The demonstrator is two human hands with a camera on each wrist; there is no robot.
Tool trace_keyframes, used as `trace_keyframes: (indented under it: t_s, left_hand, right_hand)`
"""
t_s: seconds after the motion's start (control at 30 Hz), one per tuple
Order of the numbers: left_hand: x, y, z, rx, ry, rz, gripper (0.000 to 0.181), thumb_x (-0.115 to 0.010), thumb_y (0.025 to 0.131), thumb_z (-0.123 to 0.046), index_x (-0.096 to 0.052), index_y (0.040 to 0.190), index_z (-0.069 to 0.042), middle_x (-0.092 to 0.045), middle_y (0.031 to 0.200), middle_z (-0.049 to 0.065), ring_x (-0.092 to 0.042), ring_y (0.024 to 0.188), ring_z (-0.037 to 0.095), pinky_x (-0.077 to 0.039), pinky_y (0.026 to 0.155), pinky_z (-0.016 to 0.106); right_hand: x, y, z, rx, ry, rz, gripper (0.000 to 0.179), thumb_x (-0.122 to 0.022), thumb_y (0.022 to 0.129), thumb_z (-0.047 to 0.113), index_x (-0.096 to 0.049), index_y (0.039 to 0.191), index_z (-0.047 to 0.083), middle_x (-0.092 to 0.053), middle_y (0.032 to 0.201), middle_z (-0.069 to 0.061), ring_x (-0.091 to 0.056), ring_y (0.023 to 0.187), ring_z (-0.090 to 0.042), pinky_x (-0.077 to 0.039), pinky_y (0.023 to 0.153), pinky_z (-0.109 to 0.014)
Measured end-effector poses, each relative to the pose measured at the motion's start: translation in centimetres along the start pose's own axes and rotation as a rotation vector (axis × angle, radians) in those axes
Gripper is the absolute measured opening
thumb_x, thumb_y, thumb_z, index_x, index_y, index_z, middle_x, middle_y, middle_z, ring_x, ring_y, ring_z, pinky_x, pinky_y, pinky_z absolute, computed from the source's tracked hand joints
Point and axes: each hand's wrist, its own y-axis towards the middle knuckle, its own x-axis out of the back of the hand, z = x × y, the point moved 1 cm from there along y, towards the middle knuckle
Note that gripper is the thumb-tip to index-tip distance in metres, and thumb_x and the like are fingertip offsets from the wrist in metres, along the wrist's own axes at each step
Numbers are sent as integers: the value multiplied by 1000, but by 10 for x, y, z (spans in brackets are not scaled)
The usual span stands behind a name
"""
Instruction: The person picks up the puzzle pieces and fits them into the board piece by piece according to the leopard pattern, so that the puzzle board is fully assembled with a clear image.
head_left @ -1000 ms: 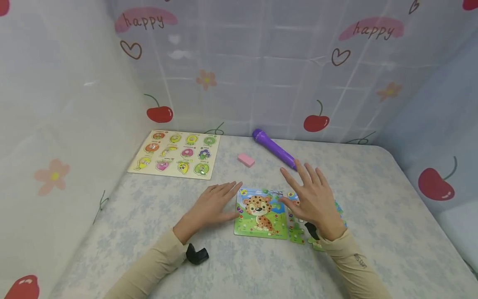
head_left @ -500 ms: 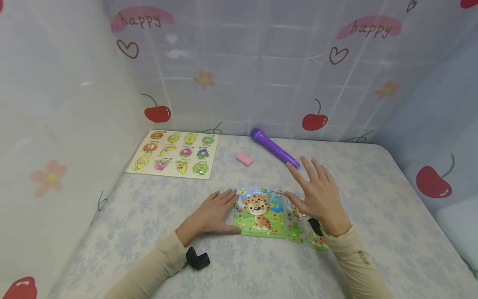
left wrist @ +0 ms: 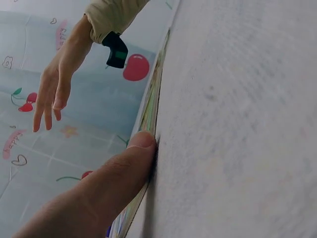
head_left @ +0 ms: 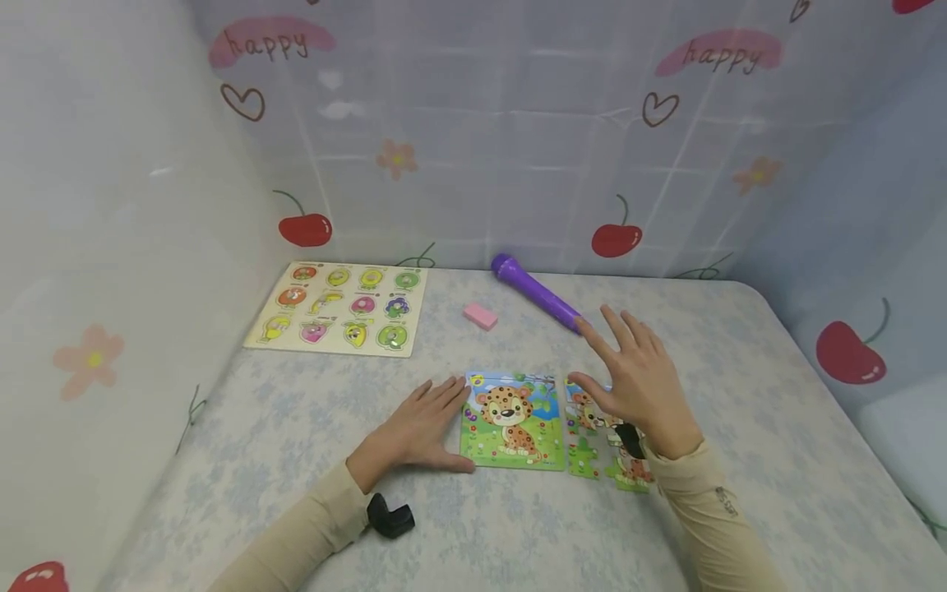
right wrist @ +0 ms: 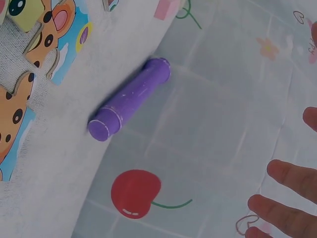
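A square leopard picture board (head_left: pixel 512 423) lies flat on the table. Along its left edge rests my left hand (head_left: pixel 414 427), fingers straight, the thumb by the lower left corner. In the left wrist view that thumb (left wrist: pixel 119 171) lies right against the board's thin edge. To the right of the board are several loose leopard jigsaw pieces (head_left: pixel 583 457), some hidden under my right hand (head_left: pixel 639 390). That hand is raised over them, fingers spread and nothing in its grasp. Close up, the right wrist view shows pieces (right wrist: pixel 64 25) lying apart with gaps between.
Behind the right hand a purple toy microphone (head_left: pixel 536 292) lies slanting on the table. A pink eraser-like block (head_left: pixel 481 316) is left of it. At the back left lies a wooden fruit puzzle board (head_left: pixel 336 311). A printed curtain (head_left: pixel 473 148) closes off the back.
My left hand has come to the board's left edge, its thumb sliding down toward the lower corner. The right hand has shifted right, uncovering more of the pieces.
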Motion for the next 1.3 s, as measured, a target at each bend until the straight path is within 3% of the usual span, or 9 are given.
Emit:
trace_keyframes:
  t_s: [0.13,0.27,0.37,0.5,0.67,0.9,1.1,1.3]
  left_hand:
    - [-2,-1,0,2,4,-8,121,-51,70,-87,-18,157,-9,-18,164,7,-16,152,22,-15,125,47]
    - [-5,0,1,-3,5,-22,122,-52,70,-88,-17,157,-10,-18,164,6,-15,153,21,-14,125,46]
    - [-7,1,2,-10,11,-43,122,-52,70,-88,-17,157,-10,-18,164,6,-16,152,21,-14,126,45]
    - [-7,2,4,-34,4,-78,121,-53,70,-87,-21,156,-8,-22,163,7,-19,152,22,-17,125,45]
    - [-11,2,6,-48,-9,-60,123,-51,71,-88,-20,156,-6,-21,163,10,-17,152,24,-16,126,42]
    - [-11,3,9,-55,-6,-88,121,-53,71,-86,-22,155,-5,-23,162,11,-20,151,25,-18,125,41]
    - [-12,2,8,-52,-35,-69,121,-54,71,-85,-20,156,-6,-21,163,10,-17,152,23,-16,126,40]
    - [-10,1,7,-50,-44,-74,121,-55,71,-85,-21,156,-6,-22,163,10,-18,152,23,-17,126,41]
  right_hand:
    - [-1,0,-5,-2,37,18,75,-35,93,71,-45,147,19,-46,145,-25,-46,128,-49,-43,99,-65]
    - [-1,2,-11,-10,108,55,73,-63,88,57,-45,147,18,-49,142,-25,-50,124,-47,-44,98,-64]
    - [-4,3,-18,-89,301,172,78,-75,83,43,-41,150,21,-48,144,-21,-46,128,-44,-41,100,-65]
    - [-11,2,-31,-254,596,355,80,-77,83,35,-37,151,20,-42,149,-15,-40,134,-40,-38,105,-62]
    - [-23,-2,-38,-335,754,500,79,-78,84,26,-37,148,5,-44,146,-21,-46,129,-41,-40,107,-59]
    - [-45,-7,-47,-382,759,619,67,-78,83,16,-47,141,1,-53,136,-21,-52,121,-38,-45,103,-55]
    - [-61,-16,-50,-418,784,742,60,-80,81,17,-56,134,3,-58,129,-17,-54,117,-33,-49,100,-51]
    - [-64,-21,-50,-404,801,765,53,-79,81,16,-60,129,6,-60,127,-14,-55,117,-32,-49,99,-50]
